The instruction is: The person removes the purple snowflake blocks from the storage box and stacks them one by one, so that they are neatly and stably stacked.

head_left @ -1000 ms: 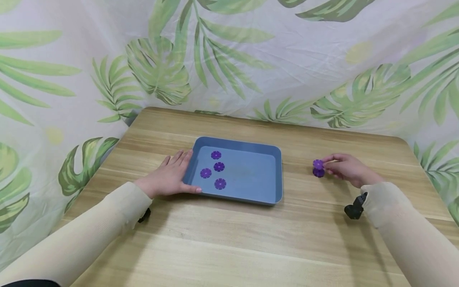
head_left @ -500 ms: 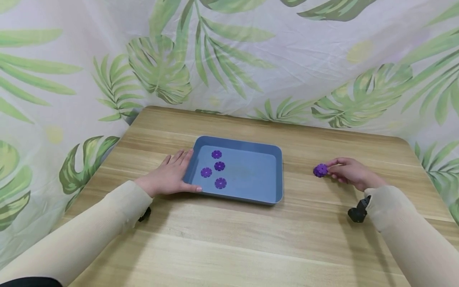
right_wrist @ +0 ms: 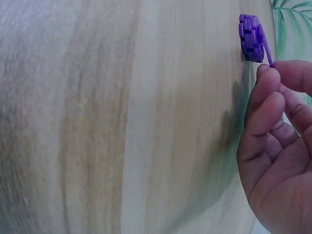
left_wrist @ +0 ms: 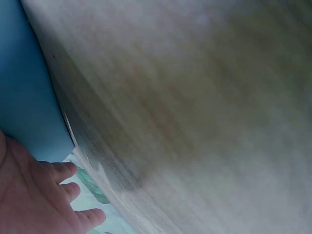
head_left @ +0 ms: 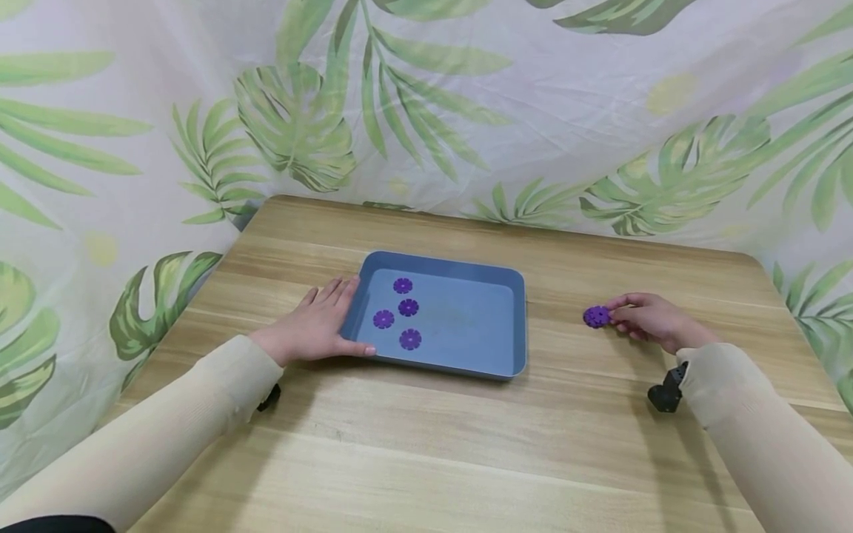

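Your thumb and fingers on the right hand pinch the edge of a purple disc, which slants against a small pile of purple discs; how many make up that pile, you cannot tell from here. The pile sits on the wooden table, to the right of the blue tray and well apart from it. Inside the tray, in its left half, four loose purple discs lie flat and separate from one another. Your left hand is spread wide at the tray's left side, fingers reaching along that wall and the thumb laid at the near rim; it grips no disc. Pale sleeves cover both your forearms, and a black device shows under the right wrist. Behind the table hangs a leaf-printed cloth.
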Demonstrator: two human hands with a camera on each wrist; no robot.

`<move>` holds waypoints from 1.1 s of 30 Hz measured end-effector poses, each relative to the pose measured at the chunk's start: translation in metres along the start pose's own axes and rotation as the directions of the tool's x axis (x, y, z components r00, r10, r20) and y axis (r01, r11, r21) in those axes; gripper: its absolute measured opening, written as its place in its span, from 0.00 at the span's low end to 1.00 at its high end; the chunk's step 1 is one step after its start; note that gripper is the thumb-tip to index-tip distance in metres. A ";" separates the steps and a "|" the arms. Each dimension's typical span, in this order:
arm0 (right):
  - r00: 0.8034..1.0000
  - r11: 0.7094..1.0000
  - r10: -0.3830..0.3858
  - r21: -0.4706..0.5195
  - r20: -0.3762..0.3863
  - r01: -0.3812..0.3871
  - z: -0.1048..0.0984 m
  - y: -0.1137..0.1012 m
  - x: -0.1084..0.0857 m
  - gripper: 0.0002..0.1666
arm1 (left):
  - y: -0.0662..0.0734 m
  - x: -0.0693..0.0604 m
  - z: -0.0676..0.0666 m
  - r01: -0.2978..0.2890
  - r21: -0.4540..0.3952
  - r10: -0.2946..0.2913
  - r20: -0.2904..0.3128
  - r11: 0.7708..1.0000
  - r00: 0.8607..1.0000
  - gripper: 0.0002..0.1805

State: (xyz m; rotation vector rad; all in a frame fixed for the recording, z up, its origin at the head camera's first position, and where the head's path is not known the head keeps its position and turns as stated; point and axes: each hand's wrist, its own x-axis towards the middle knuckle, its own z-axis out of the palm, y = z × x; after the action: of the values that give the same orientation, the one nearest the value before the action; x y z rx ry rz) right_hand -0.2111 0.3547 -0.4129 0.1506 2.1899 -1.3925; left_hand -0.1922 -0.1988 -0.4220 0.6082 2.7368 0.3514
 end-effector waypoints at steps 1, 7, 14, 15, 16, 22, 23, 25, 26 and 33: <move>1.000 1.000 0.002 0.000 0.001 -0.002 0.000 0.000 0.000 0.15 | 0.000 0.000 0.000 0.000 -0.001 0.000 -0.001 1.000 1.000 0.75; 1.000 1.000 0.001 -0.024 0.003 -0.001 0.001 -0.001 0.001 0.17 | 0.001 0.000 -0.001 0.002 -0.003 -0.002 -0.001 1.000 1.000 0.75; 1.000 0.996 -0.017 -0.091 0.010 0.018 0.005 -0.004 -0.002 0.23 | 0.002 -0.002 -0.002 0.002 -0.011 -0.002 0.005 1.000 1.000 0.74; 1.000 0.995 -0.019 -0.099 0.009 0.020 0.005 -0.004 -0.002 0.23 | 0.002 -0.002 -0.002 0.000 -0.011 0.000 0.003 1.000 1.000 0.74; 1.000 0.994 -0.021 -0.106 0.008 0.021 0.005 -0.005 -0.002 0.23 | 0.003 -0.002 -0.002 -0.001 -0.011 0.001 0.001 1.000 1.000 0.74; 1.000 0.989 -0.023 -0.144 0.011 0.025 0.004 -0.005 -0.001 0.24 | 0.002 -0.001 -0.002 0.002 -0.011 -0.002 0.001 1.000 1.000 0.74; 1.000 0.989 -0.022 -0.146 0.013 0.024 0.004 -0.005 -0.001 0.24 | 0.002 -0.001 -0.002 0.003 -0.011 -0.003 0.002 1.000 1.000 0.74; 1.000 0.988 -0.020 -0.151 0.017 0.022 0.003 -0.005 -0.001 0.24 | 0.002 -0.001 -0.002 0.000 -0.014 0.000 0.000 1.000 1.000 0.74; 1.000 0.987 -0.019 -0.158 0.019 0.022 0.003 -0.005 -0.001 0.24 | 0.002 -0.001 -0.002 0.003 -0.016 -0.003 0.002 1.000 1.000 0.74; 1.000 0.982 0.001 -0.190 0.007 0.000 0.002 -0.010 -0.002 0.23 | 0.002 -0.001 -0.001 0.003 -0.013 -0.003 0.002 1.000 1.000 0.74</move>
State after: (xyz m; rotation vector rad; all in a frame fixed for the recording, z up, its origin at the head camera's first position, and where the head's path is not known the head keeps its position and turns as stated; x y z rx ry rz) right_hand -0.2121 0.3487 -0.4047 0.0768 2.3021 -1.1737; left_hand -0.1911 -0.1978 -0.4204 0.6012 2.7314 0.3669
